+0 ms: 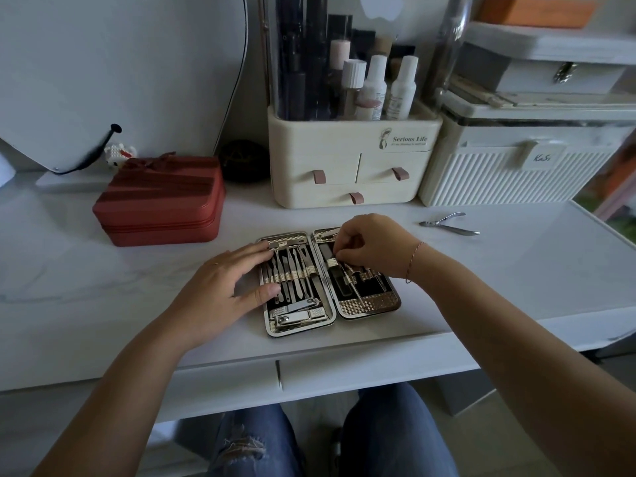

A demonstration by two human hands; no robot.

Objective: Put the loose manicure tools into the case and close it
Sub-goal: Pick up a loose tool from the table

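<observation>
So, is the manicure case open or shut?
Open: both halves of the case lie flat on the table, tools showing inside.

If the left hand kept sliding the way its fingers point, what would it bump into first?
The left hand rests on the left rim of the open case, so first the row of tools strapped in that half; farther on, likely the right hand, though heights are unclear.

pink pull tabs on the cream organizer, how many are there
3: upper left drawer's tab, upper right drawer's tab, wide bottom drawer's tab, all on the cream organizer front. None seems hidden.
</observation>
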